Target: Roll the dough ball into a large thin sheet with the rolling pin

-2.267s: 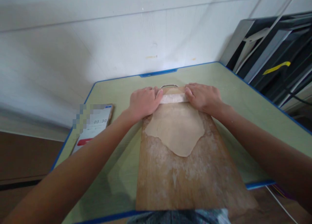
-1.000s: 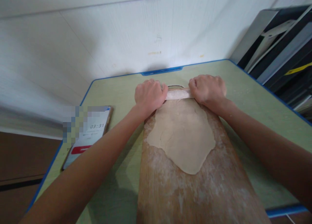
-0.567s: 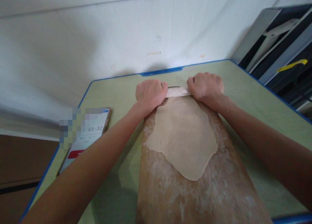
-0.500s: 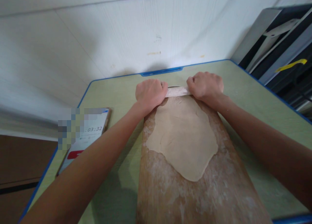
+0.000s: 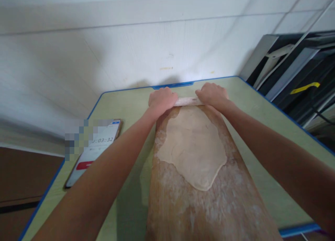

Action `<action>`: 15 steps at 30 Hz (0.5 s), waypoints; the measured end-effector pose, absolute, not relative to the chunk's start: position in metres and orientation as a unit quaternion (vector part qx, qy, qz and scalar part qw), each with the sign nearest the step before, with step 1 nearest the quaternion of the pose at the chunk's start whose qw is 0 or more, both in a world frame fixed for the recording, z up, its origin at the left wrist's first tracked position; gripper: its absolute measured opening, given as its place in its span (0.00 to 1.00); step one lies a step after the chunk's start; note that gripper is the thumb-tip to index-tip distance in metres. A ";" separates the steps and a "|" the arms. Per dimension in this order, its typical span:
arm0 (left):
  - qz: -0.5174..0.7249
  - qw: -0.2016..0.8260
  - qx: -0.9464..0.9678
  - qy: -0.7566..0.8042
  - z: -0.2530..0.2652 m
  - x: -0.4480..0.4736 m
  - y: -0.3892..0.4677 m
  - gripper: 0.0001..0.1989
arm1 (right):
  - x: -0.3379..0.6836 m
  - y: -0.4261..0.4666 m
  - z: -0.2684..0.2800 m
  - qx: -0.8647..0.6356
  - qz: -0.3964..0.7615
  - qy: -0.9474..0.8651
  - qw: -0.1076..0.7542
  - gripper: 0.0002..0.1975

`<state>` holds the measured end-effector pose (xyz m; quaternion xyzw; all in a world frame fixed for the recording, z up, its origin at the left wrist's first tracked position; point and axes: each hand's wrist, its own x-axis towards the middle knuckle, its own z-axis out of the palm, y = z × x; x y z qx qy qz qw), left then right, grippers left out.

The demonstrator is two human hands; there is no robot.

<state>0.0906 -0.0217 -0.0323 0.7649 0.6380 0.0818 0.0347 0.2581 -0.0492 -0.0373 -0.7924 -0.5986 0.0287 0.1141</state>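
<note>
Pin (image 5: pixel 187 101) is held at both ends: left end covered by the left hand (image 5: pixel 162 98), right end by the right hand (image 5: pixel 213 93). Both hands are curled closed over it, knuckles up; most fingertips are hidden. Middle of the pin is exposed between them, whitish. It is laid crosswise at the far edge of the board (image 5: pixel 170 202), right at the dough's far end; whether dough is pressed there can't be told.

Dough (image 5: pixel 195 150) is spread flat on the board's far half as one thin, uneven sheet, tapered toward the near edge. Its left lobe is set just beside the board's left edge; a wider strip is left bare along the right edge. Board is streaked with flour; its near edge is cut off by the view.

Board is carried on the table (image 5: pixel 133 111), which is trimmed in blue, far edge set by the wall (image 5: pixel 146 45). Phone (image 5: pixel 96 153) is laid near the table's left edge, 03:32 displayed, partly covered by the left forearm. Dark panels (image 5: pixel 293 73) are stacked beyond the table's right edge.
</note>
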 end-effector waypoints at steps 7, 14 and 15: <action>0.122 0.074 0.767 0.625 -0.030 0.089 -0.021 0.17 | 0.254 -0.049 -0.035 -0.795 -0.003 -0.594 0.122 0.22; 0.220 0.101 0.807 0.539 -0.019 0.073 -0.043 0.16 | 0.262 -0.083 -0.033 -0.661 0.011 -0.739 0.131 0.17; 0.244 0.099 0.809 0.525 -0.015 0.067 -0.049 0.15 | 0.265 -0.088 -0.033 -0.639 0.013 -0.758 0.129 0.14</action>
